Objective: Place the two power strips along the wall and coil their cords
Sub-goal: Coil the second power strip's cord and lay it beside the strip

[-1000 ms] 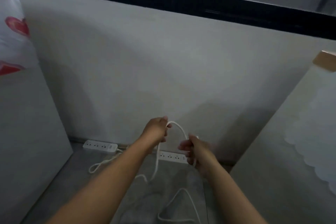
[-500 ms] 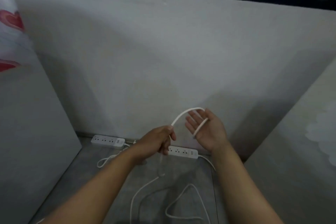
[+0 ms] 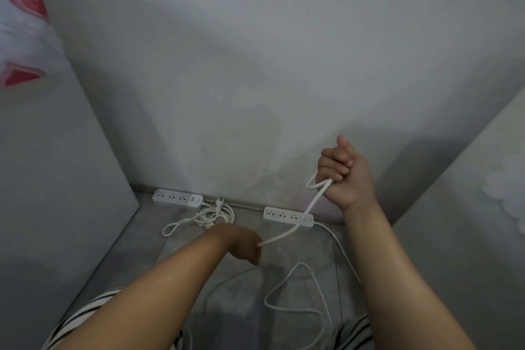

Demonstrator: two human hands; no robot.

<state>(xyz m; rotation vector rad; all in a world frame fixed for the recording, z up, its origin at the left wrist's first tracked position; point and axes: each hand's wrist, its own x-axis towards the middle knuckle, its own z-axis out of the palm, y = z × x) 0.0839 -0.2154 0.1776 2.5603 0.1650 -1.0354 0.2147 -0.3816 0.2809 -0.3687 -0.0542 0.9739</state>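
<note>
Your right hand [image 3: 343,176], centre right, is fisted around a loop of white cord [image 3: 285,233]; your left hand [image 3: 244,241], lower centre, pinches it further along. You look mid-coil on the right power strip [image 3: 287,215], which lies at the wall [image 3: 255,65] like the left power strip [image 3: 176,198] with its bundled cord [image 3: 211,214]. Next, feed slack into another loop.

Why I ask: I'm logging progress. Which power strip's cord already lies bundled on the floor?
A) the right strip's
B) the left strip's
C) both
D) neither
B: a bundled cord lies beside the left strip, while the loose cord near the right strip is stretched between the right hand and the left hand.
</note>
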